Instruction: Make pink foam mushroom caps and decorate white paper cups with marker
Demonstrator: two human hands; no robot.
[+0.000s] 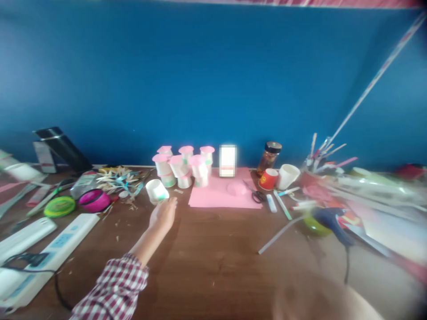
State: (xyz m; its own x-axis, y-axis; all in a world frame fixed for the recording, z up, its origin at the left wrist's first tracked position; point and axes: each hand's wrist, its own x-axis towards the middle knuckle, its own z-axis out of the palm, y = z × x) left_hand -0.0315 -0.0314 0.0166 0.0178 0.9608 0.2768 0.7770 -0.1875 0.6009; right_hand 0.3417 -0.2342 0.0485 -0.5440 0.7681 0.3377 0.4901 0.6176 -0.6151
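My left hand (163, 214), in a checked sleeve, reaches forward over the brown table. Its fingers close at the lower right of a tilted white paper cup (155, 191) with a green print; the grip itself is partly hidden. Just behind stand several white paper cups (180, 168) stacked in pairs and topped with pink paper pieces. To their right lies pink paper (213, 197), with scissors (257, 196) at its right edge. My right hand (316, 295) is a motion smear at the lower right, its fingers unreadable, nearest to a dark glue gun (333, 224).
At left are a white power strip (71, 238) with a black cable, tape measures (95, 200) and a heap of wooden sticks (122, 182). A lidded jar (269, 158), a red cup (267, 179) and a white cup (288, 176) stand right of centre. Behind rises a blue wall (213, 80).
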